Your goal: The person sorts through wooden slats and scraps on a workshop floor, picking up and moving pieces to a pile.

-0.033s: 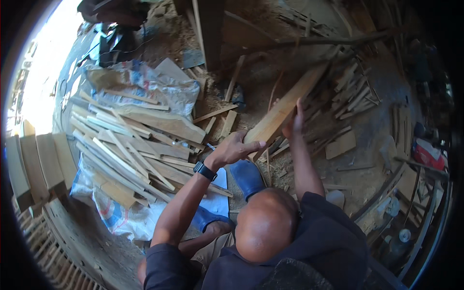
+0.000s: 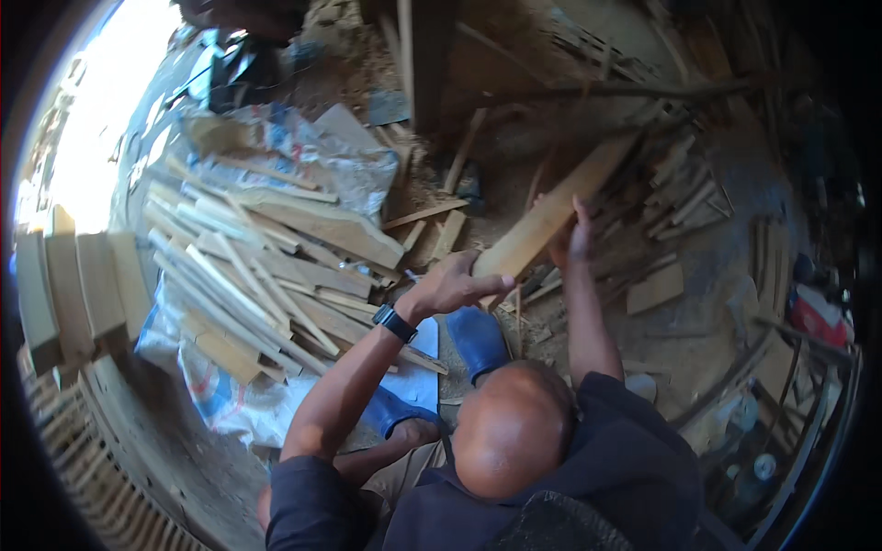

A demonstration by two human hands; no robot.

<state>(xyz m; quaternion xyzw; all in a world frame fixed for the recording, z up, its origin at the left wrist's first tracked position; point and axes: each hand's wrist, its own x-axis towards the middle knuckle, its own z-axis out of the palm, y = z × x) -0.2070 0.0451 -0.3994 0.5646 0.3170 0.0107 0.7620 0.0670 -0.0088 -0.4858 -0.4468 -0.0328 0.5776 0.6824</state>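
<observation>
A long wooden plank (image 2: 551, 209) slants up and away to the right, held between my two hands. My left hand (image 2: 457, 283) is closed on its near end, the thumb lying across the end and the fingers over the left edge. Farther along, my right hand (image 2: 577, 235) supports the plank from its right side. Its fingertips show past the edge, while part of the palm is hidden behind the wood. Below the near end is a blue shoe (image 2: 478, 338) on the ground.
Cut strips and boards (image 2: 276, 266) lie heaped at left on a white woven sack (image 2: 243, 399). Thick boards (image 2: 69, 294) stand at the far left. More scrap wood (image 2: 680, 193) is piled at right, near a metal frame (image 2: 818, 432) with bottles.
The surroundings have shifted slightly to the right in view. The plank looks turned a little, its side face showing less. Both hands keep their hold.
</observation>
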